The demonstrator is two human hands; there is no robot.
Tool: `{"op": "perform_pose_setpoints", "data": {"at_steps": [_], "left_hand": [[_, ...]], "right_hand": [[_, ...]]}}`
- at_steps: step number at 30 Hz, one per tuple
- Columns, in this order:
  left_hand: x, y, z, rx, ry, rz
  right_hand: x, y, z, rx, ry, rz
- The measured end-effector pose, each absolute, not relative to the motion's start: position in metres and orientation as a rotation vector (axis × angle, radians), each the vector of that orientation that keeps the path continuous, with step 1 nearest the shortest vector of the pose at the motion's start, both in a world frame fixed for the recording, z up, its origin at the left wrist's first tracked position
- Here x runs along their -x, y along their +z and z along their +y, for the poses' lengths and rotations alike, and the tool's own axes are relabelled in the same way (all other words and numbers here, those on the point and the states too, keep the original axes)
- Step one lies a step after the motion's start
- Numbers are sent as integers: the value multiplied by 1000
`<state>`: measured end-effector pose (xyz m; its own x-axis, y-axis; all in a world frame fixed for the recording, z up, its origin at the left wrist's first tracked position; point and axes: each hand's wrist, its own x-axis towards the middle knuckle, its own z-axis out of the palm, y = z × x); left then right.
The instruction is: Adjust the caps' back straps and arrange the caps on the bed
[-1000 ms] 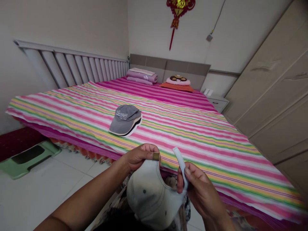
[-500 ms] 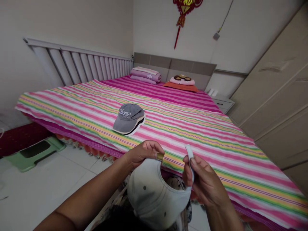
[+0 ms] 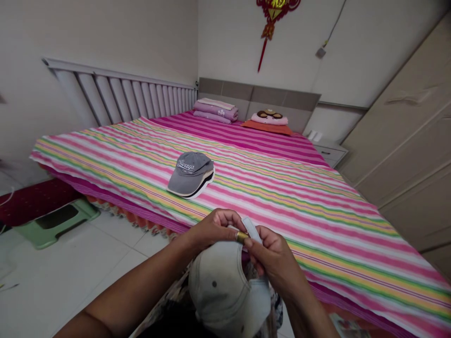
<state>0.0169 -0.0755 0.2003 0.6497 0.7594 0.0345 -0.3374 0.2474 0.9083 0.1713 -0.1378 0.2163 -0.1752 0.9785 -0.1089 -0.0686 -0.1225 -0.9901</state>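
Note:
A pale blue baseball cap point(image 3: 218, 281) is on my lap, its back opening toward the bed. My left hand point(image 3: 213, 228) is closed, pinching the cap's edge beside a brass-coloured buckle point(image 3: 241, 237). The cap's loose strap point(image 3: 251, 229) is pinched in my right hand point(image 3: 275, 251), its free end pointing up. Both hands meet at the buckle, and the right thumb touches it or lies just beside it. Whether the strap tip is through the buckle I cannot tell. On the bed ahead rests a stack of caps point(image 3: 192, 171), a grey one on top.
The bed point(image 3: 268, 188) has a striped cover, with folded purple bedding point(image 3: 216, 111) and an orange pillow point(image 3: 267, 127) by the headboard. A green stool point(image 3: 58, 223) stands on the floor at left. A radiator point(image 3: 120, 91) lines the wall; a wardrobe point(image 3: 405, 141) stands at right.
My right hand has moved left with the strap, bringing it up to the buckle in my left hand. The back opening of the cap has narrowed.

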Motion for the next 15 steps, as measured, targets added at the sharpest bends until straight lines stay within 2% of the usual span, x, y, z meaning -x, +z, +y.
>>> {"op": "perform_pose_setpoints", "data": {"at_steps": [6,11,15], "left_hand": [[-12,198,-77,-1352,839,382],[-13,202,-80,-1634,1011,516],[-18,205,-80,-1518,1076,497]], "right_hand": [[-165,214,-135,969,1594,-1040],[-163,209,-132,921,1620,-983],[-161,210,-134,863,1574,-945]]}}
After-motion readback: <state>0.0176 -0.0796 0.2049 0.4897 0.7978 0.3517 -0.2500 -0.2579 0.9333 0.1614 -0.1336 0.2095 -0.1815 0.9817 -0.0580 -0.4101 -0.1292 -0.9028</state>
